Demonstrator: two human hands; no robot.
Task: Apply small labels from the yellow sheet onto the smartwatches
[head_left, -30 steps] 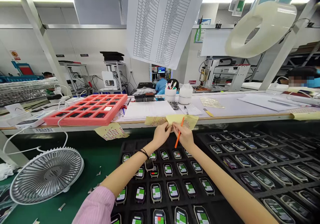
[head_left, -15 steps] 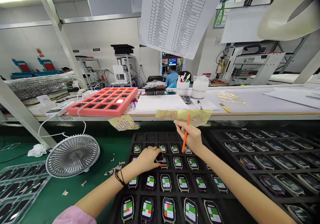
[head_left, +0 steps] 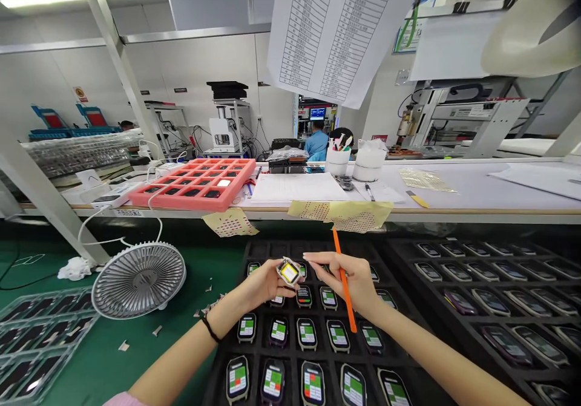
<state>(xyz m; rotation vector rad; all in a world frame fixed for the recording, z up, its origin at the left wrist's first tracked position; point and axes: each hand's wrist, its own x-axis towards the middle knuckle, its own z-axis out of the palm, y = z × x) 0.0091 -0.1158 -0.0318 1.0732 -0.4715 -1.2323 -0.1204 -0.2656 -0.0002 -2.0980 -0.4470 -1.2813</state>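
Held up in my left hand (head_left: 267, 285) is a watch (head_left: 289, 271), tilted, with a white and yellow screen. My right hand (head_left: 356, 279) grips an orange stick (head_left: 345, 288), its thumb and index finger pointing toward the watch without touching it. Both hands are over a black foam tray (head_left: 290, 348), where rows of watch bodies, such as a watch with red and green blocks (head_left: 313, 383), lie in compartments with lit screens.
A second black tray (head_left: 476, 333) of dark watches lies at the right. At the left stand a grey fan (head_left: 140, 279) and a clear plastic tray (head_left: 43, 339). A pink foam tray (head_left: 195, 197) sits on the shelf (head_left: 476, 209) beyond my hands.
My left hand has lifted the watch, and its screen now shows white and yellow. My right hand has come lower, nearer the watch, with the orange stick tilted the other way.
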